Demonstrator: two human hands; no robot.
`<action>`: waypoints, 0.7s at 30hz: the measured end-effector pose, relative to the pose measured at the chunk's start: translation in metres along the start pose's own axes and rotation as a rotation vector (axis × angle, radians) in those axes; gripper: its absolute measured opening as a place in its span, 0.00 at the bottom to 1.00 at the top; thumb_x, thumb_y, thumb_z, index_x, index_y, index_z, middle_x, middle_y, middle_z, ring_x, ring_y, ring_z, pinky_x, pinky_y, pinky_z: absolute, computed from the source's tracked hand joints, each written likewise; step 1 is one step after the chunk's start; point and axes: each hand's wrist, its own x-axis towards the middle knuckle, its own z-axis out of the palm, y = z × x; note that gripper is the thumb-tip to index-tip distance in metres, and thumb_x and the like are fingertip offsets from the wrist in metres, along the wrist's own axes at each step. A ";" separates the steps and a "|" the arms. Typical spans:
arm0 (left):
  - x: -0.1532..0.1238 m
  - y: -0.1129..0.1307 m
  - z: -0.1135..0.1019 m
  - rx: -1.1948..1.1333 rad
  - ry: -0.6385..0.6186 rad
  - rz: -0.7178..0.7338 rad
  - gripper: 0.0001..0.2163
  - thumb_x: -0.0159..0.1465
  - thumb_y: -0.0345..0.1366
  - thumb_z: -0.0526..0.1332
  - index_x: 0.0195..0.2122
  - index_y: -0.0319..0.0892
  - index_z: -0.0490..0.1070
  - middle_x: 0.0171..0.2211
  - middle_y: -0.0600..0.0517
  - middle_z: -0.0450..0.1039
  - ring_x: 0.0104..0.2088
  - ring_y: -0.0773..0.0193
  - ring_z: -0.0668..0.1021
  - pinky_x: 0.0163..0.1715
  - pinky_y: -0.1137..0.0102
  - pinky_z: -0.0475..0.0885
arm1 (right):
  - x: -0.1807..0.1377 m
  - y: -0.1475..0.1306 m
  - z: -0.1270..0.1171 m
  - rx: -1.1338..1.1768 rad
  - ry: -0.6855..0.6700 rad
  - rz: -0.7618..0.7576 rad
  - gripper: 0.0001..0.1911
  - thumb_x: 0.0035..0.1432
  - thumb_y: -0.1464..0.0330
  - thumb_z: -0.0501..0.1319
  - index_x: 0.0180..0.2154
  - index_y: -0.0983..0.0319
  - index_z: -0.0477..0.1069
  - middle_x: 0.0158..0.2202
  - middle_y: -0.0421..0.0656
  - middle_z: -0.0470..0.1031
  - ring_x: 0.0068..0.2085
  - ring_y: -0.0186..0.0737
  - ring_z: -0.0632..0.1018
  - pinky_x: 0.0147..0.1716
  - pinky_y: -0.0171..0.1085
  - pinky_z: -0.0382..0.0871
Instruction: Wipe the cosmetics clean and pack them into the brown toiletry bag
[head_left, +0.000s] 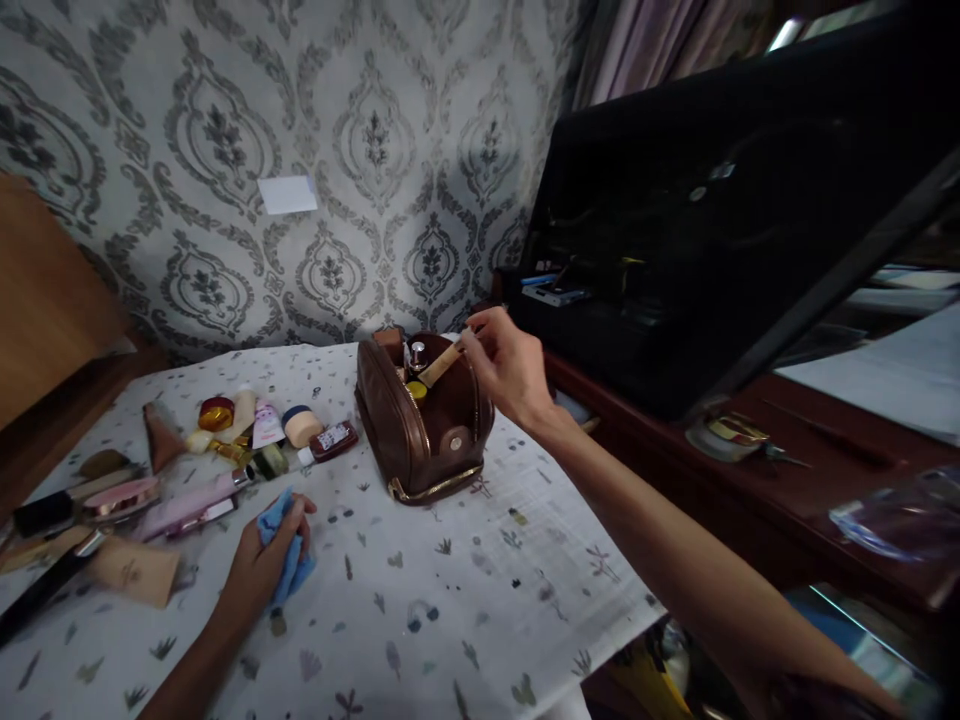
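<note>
While the right hand reaches over the open bag, I see from my end that its fingers pinch the upper end of a tan tube, which slants down from them into the bag's mouth. Left of and below those fingers, inside the bag, I make out a silver cap and a yellow lid. Over the counter, the left hand has its fingers curled round a blue cloth. Beyond them lies a red bottle; left of them, a pink tube.
</note>
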 end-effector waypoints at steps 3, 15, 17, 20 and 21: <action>0.002 -0.004 -0.001 0.007 0.006 -0.040 0.28 0.53 0.66 0.59 0.31 0.41 0.71 0.17 0.57 0.66 0.17 0.70 0.68 0.16 0.77 0.63 | 0.012 -0.001 0.011 -0.284 -0.211 0.017 0.12 0.67 0.64 0.52 0.47 0.61 0.67 0.39 0.46 0.79 0.40 0.45 0.79 0.37 0.37 0.66; 0.005 -0.015 -0.004 0.061 -0.010 -0.007 0.25 0.57 0.63 0.58 0.30 0.42 0.72 0.18 0.55 0.67 0.18 0.67 0.68 0.17 0.75 0.63 | 0.040 -0.008 0.040 -0.586 -0.556 -0.006 0.14 0.66 0.66 0.53 0.51 0.62 0.68 0.46 0.54 0.77 0.49 0.52 0.78 0.42 0.42 0.71; 0.005 -0.014 -0.003 0.052 -0.007 0.000 0.25 0.56 0.63 0.58 0.29 0.42 0.72 0.18 0.55 0.67 0.18 0.67 0.68 0.17 0.75 0.63 | 0.042 -0.010 0.042 -0.572 -0.579 0.019 0.14 0.65 0.68 0.54 0.50 0.62 0.70 0.47 0.54 0.77 0.50 0.52 0.78 0.44 0.42 0.71; 0.003 -0.010 -0.003 0.049 -0.008 0.003 0.26 0.56 0.63 0.59 0.27 0.42 0.72 0.18 0.54 0.67 0.19 0.66 0.69 0.18 0.75 0.65 | 0.047 -0.014 0.045 -0.555 -0.603 0.040 0.15 0.64 0.72 0.54 0.50 0.64 0.71 0.50 0.56 0.76 0.51 0.53 0.77 0.45 0.43 0.72; 0.003 -0.008 -0.002 0.051 -0.010 0.001 0.26 0.55 0.64 0.58 0.27 0.42 0.72 0.18 0.54 0.67 0.19 0.66 0.69 0.18 0.75 0.65 | 0.049 -0.015 0.046 -0.548 -0.614 0.045 0.15 0.64 0.73 0.54 0.51 0.64 0.72 0.50 0.56 0.76 0.52 0.53 0.77 0.46 0.43 0.72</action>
